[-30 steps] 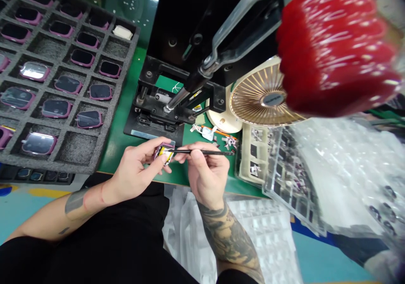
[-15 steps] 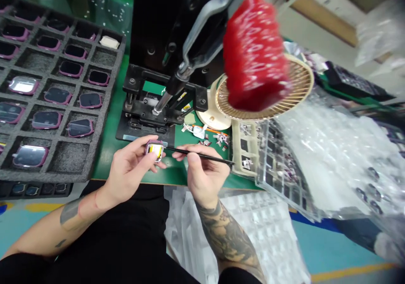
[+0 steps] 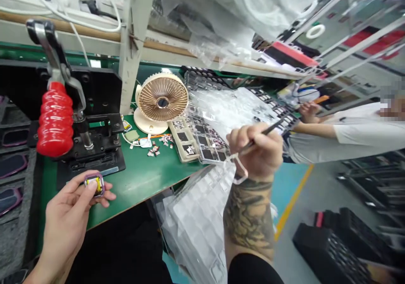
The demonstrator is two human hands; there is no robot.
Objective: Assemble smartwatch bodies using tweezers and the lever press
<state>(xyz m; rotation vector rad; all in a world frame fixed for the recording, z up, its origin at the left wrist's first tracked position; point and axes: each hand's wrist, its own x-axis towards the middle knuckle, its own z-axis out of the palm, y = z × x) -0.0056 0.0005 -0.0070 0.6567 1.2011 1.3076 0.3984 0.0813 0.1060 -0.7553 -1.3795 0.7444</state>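
Observation:
My left hand (image 3: pixel 71 208) pinches a small smartwatch case (image 3: pixel 95 184) with a purple rim; its open inside shows yellow and silver parts, and the thumb covers some of it. The hand is over the bench's front edge, just before the black press (image 3: pixel 91 144) with its red ribbed handle (image 3: pixel 55 121). Well away to the right, my right hand (image 3: pixel 257 151) is raised and closed round slim black tweezers (image 3: pixel 274 126), which point up and right. A thin whitish loop (image 3: pixel 242 172) shows beside this hand's lower side; whether the hand holds it I cannot tell.
A cream fan (image 3: pixel 163 98) stands behind small scattered parts (image 3: pixel 155 150) on the green bench (image 3: pixel 139 182). Beside it are a parts tray (image 3: pixel 184 142) and clear plastic trays. A grey foam tray (image 3: pixel 30 208) of watches lies left. A co-worker (image 3: pixel 351 136) is at the right.
The view has swung to the right. My right hand has moved away from the watch case, rising to the right with the tweezers. My left hand still holds the case.

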